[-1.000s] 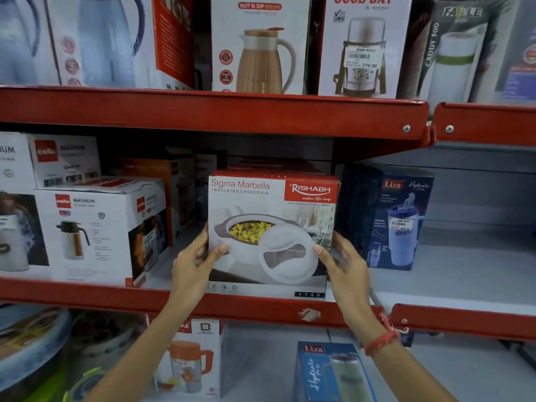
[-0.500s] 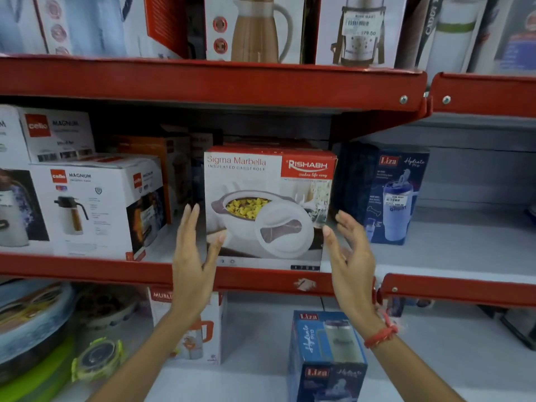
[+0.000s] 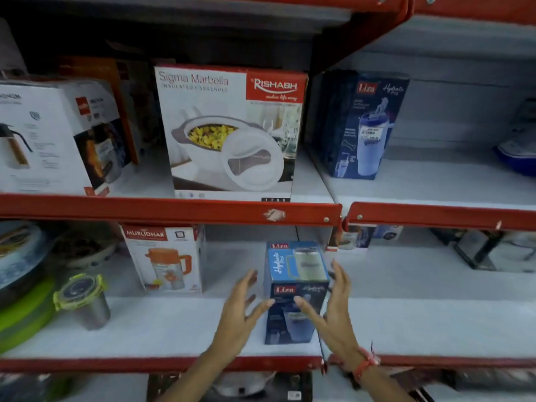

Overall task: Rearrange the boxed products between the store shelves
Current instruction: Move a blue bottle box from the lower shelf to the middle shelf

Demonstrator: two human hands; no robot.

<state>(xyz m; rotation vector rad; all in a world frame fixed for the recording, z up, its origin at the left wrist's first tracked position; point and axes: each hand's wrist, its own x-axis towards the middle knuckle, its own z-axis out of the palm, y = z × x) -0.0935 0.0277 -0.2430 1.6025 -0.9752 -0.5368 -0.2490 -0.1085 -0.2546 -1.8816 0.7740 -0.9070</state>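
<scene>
Small blue box (image 3: pixel 295 288) is standing upright on the lower shelf (image 3: pixel 162 329), near the front edge; it reads "Liza" in red and "Hydrate Pro", with a tumbler pictured. Left hand (image 3: pixel 240 311) and right hand (image 3: pixel 333 309) are flanking it, fingers spread apart; thumbs are lying over the front face, but I cannot tell whether they are touching it, and nothing is clamped. A red band is sitting on the right wrist.

Left of it, same shelf: a white "MURLIDHAR" box (image 3: pixel 165 258) showing an orange jug, then a steel container with a green-clipped lid (image 3: pixel 82 298).

Shelf above: a casserole box (image 3: pixel 232 134) reading "Sigma Marbella", "RISHABH", "1700", sitting at the red shelf rail (image 3: pixel 174 210). Right of it, a taller blue "Liza" box (image 3: pixel 362 123) with a price sticker, unreadable. Left, a white flask box (image 3: pixel 58 137), text blurred.
</scene>
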